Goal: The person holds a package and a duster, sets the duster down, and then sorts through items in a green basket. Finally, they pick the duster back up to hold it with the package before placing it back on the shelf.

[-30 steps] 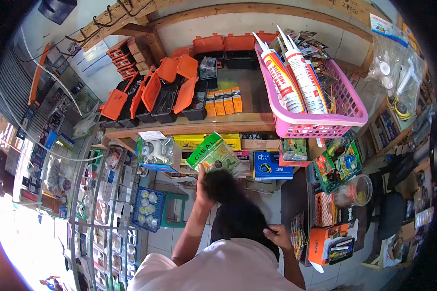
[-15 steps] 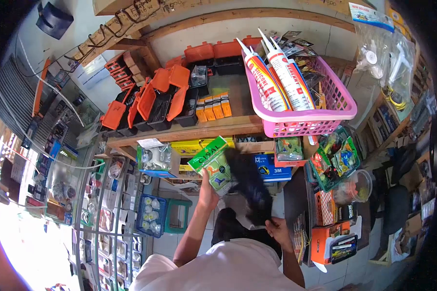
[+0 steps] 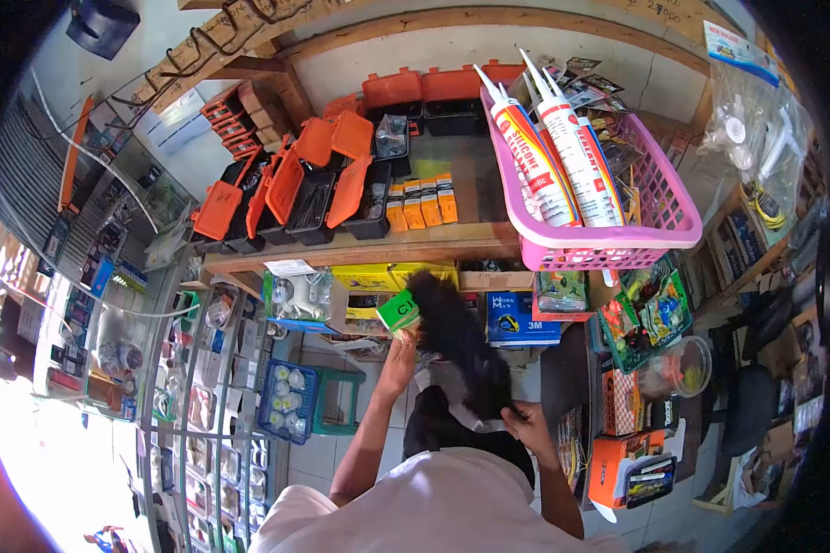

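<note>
In the head view, my left hand [image 3: 399, 358] is closed on a green-topped packet [image 3: 398, 312], only part of which shows. A black fluffy duster [image 3: 461, 346] slants in front of me, its upper end overlapping the packet's right side. At the duster's lower end, my right hand [image 3: 523, 426] has its fingers pinched on it. Both hands are low, in front of the shelf beneath the wooden counter [image 3: 369, 247].
A pink basket [image 3: 609, 241] with sealant tubes [image 3: 537, 166] stands on the counter, right of open black bins with orange lids [image 3: 277, 189]. Below are a blue box [image 3: 516, 320] and a blue basket [image 3: 286, 401]. Orange boxes [image 3: 609, 465] stand at right.
The duster has moved up and left across the packet, hiding more of it. My left hand with the packet is slightly lower. The view has shifted, so the counter items sit further right.
</note>
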The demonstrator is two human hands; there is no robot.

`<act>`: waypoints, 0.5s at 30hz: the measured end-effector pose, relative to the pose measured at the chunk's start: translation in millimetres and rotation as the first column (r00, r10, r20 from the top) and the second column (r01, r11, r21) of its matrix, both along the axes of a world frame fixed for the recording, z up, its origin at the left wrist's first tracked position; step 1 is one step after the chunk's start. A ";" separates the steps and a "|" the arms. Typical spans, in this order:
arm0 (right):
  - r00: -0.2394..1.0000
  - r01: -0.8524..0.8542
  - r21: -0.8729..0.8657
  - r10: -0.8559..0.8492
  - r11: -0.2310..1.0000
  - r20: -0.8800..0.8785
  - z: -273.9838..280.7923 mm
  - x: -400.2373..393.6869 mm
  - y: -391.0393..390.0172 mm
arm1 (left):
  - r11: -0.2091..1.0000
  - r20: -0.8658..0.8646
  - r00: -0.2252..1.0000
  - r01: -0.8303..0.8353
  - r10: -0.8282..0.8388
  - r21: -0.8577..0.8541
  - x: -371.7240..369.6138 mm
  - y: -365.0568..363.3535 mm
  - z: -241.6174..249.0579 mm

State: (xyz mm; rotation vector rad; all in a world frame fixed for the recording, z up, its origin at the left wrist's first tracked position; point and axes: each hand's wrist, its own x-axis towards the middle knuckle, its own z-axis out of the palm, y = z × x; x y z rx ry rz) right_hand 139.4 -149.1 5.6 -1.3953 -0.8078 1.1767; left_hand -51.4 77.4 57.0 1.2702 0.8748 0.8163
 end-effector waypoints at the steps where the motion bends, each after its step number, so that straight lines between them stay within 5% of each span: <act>1: 1.000 -0.001 0.000 0.001 1.000 0.000 1.2 0.9 0.6 | 1.000 0.000 1.000 -0.001 0.001 0.000 -7.3 7.2 -13.9; 2: 0.997 -0.041 0.028 0.039 0.999 0.073 1.8 2.2 -0.2 | 0.810 -0.210 0.978 0.126 -0.003 0.573 -21.2 19.0 -41.9; 3: 0.986 -0.081 0.054 0.073 0.995 0.148 2.1 2.9 -1.2 | 0.318 -0.373 0.921 0.321 0.115 0.892 -31.5 24.3 -68.2; 4: 0.986 -0.079 0.054 0.070 0.995 0.150 -1.1 3.2 0.0 | 0.842 -0.242 0.957 0.260 -0.159 0.473 -33.0 12.2 -65.0; 9: 0.999 -0.003 -0.037 0.004 0.999 0.039 0.9 0.3 -2.7 | 0.984 -0.174 0.983 0.082 -0.054 0.157 -10.2 3.5 -24.8; 11: 0.987 -0.068 0.002 0.066 0.998 0.149 2.8 4.8 -9.0 | 0.971 0.289 0.952 0.161 -0.105 -0.178 -8.2 -1.7 -32.2; 13: 0.958 -0.132 0.037 0.118 0.991 0.262 2.9 5.2 -10.1 | 0.957 0.428 0.903 0.148 -0.027 -0.251 9.6 -5.2 9.6; 15: 0.988 0.097 0.079 -0.105 0.992 0.116 3.2 0.0 -14.8 | 0.896 0.649 0.739 0.148 0.181 -0.418 23.3 -15.6 48.6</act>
